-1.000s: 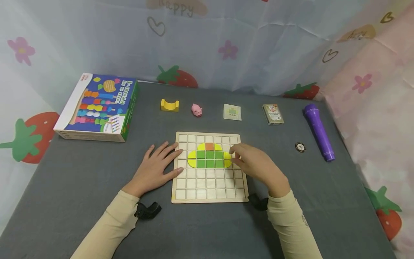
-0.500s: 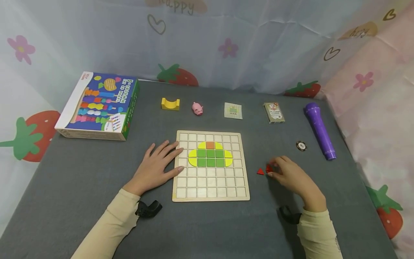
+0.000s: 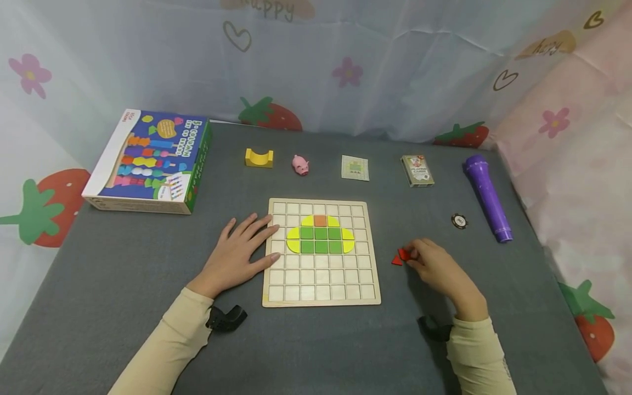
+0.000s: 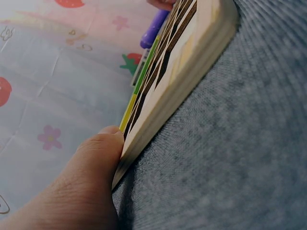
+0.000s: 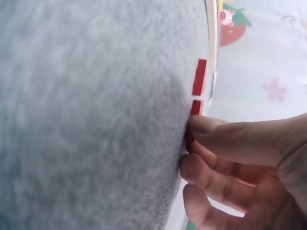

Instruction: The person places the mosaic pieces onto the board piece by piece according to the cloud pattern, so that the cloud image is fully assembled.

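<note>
A wooden grid board (image 3: 321, 278) lies on the table, with green squares (image 3: 321, 240), yellow rounded pieces (image 3: 293, 240) and one orange square (image 3: 320, 220) set in its upper cells. My left hand (image 3: 237, 253) rests spread at the board's left edge, its thumb and fingertips touching the frame. To the right of the board, my right hand (image 3: 436, 269) pinches a red piece (image 3: 404, 254) between thumb and fingers, low at the cloth; the fingers partly hide it. Just beside that piece lies a red triangle (image 3: 397, 260), seen edge-on as a red block (image 5: 199, 77) in the right wrist view.
Behind the board stand a yellow arch block (image 3: 259, 159), a pink pig figure (image 3: 300, 165), a small printed card (image 3: 355, 168) and a card box (image 3: 417, 171). A game box (image 3: 148, 162) lies far left. At right are a black-and-white chip (image 3: 460, 221) and a purple microphone-shaped object (image 3: 487, 198).
My right hand has gone from the board's right side out to the red pieces, then shifted slightly left with one, closer to the triangle. The left hand has stayed in place.
</note>
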Motion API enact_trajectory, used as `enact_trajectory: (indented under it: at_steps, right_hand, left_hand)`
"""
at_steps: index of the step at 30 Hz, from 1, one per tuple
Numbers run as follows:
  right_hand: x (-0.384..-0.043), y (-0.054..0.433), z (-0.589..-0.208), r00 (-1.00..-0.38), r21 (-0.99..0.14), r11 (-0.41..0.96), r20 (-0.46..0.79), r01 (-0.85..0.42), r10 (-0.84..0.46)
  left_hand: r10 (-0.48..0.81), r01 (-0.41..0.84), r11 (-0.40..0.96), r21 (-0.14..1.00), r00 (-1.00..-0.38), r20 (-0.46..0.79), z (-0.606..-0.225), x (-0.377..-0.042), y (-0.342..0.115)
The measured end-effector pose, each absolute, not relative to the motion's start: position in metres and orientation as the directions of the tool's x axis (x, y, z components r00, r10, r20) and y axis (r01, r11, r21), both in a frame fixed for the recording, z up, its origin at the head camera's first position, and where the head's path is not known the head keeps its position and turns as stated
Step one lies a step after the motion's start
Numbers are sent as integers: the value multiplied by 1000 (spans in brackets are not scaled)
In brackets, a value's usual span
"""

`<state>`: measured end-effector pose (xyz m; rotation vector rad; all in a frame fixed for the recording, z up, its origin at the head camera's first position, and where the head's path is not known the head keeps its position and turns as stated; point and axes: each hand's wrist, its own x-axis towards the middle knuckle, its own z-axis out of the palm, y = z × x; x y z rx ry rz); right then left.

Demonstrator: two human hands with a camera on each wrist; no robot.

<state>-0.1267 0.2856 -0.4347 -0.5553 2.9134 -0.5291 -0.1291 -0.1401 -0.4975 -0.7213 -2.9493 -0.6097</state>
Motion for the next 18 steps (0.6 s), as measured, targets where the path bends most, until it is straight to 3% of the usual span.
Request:
enact_trajectory:
  at_steps: [18]
  right_hand:
    - [-126,283,-421,-911,-354,859,-45,-369,-410]
  left_hand:
    - [435,451,810,376,-891,133,-497,-129,-141]
